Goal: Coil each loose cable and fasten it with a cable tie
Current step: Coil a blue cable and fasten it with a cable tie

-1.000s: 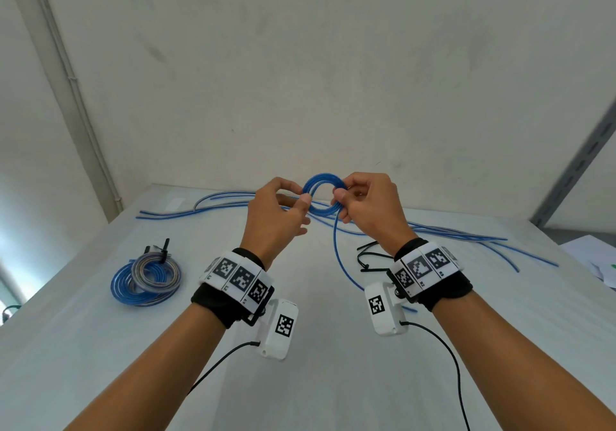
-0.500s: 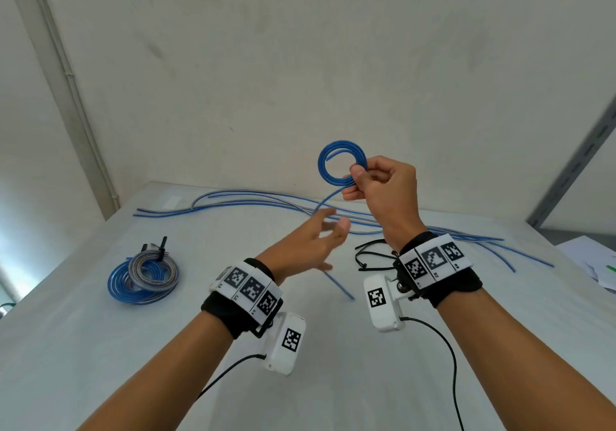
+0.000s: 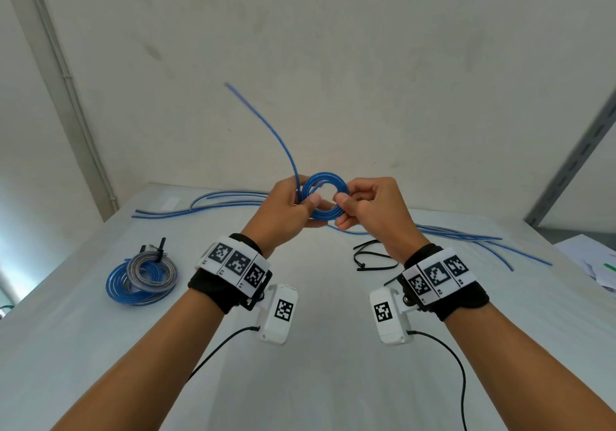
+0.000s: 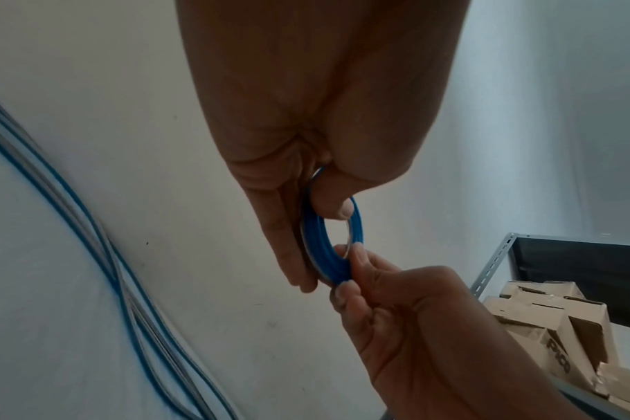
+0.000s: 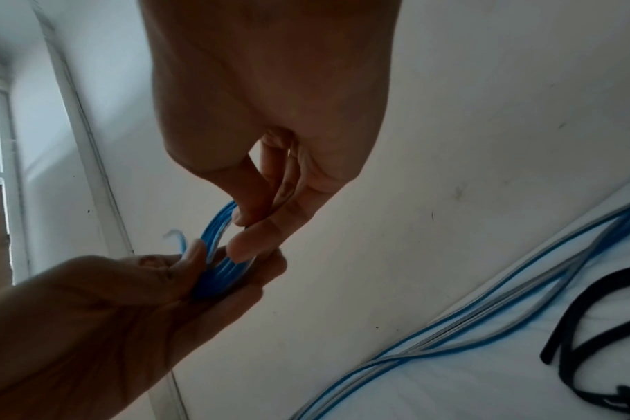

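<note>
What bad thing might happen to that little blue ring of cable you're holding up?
The blue coil has no tie on it yet, and only the left hand and right hand pinch it, so it may spring open if either slips. Its loose end sticks up in the air and might flick about or pull a loop loose. The black ties lie on the table, so fetching one probably means letting go with one hand.

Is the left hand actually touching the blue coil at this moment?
Touching. The left wrist view shows the left hand pinching the blue coil, thumb pressed on its rim and fingers behind it; the head view agrees.
</note>
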